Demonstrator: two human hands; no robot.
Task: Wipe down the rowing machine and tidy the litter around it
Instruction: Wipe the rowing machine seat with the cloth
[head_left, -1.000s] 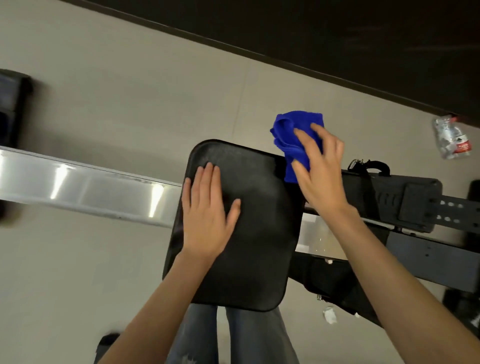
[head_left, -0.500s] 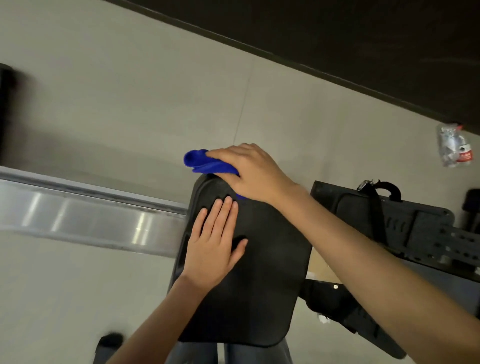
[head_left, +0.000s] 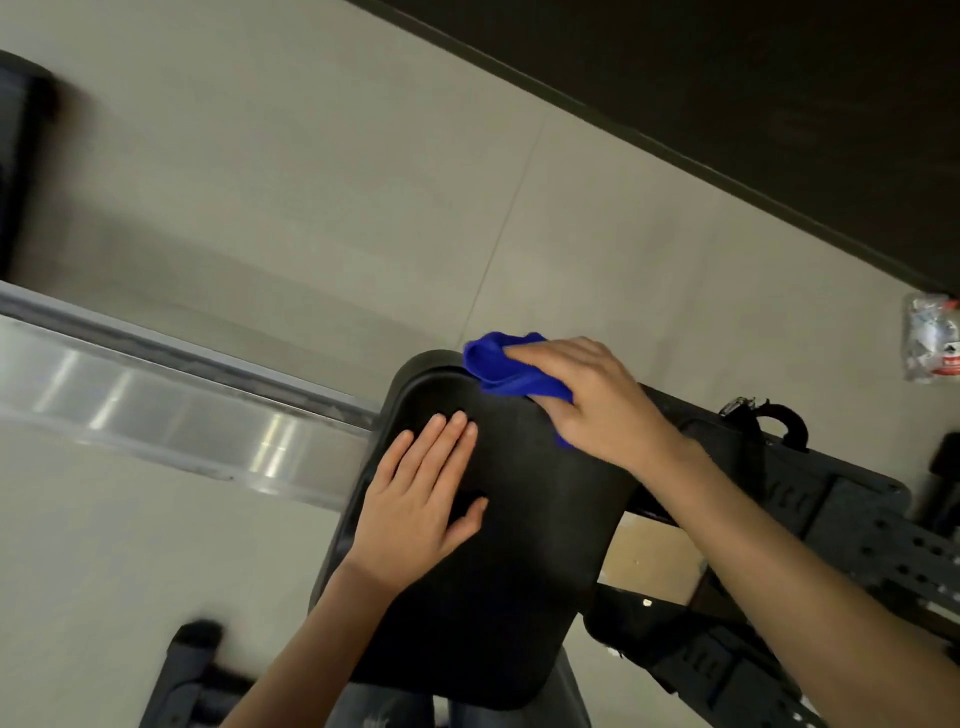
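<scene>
Since half a second back, I see the right hand (head_left: 587, 395) and its blue cloth (head_left: 506, 366) shifted rightward along the far edge of the seat (head_left: 519, 545), away from its upper-left corner. Most of the cloth is hidden beneath the palm. Only a bunched fold shows left of the fingers, which curl over it at the seat rim. The left hand (head_left: 421, 499) lies flat on the seat's left half, fingers together, thumb apart. A crumpled clear wrapper (head_left: 930, 338) is cut off at the frame's right edge, and I cannot read its label. The rail (head_left: 156, 400), at left, is blurred.
</scene>
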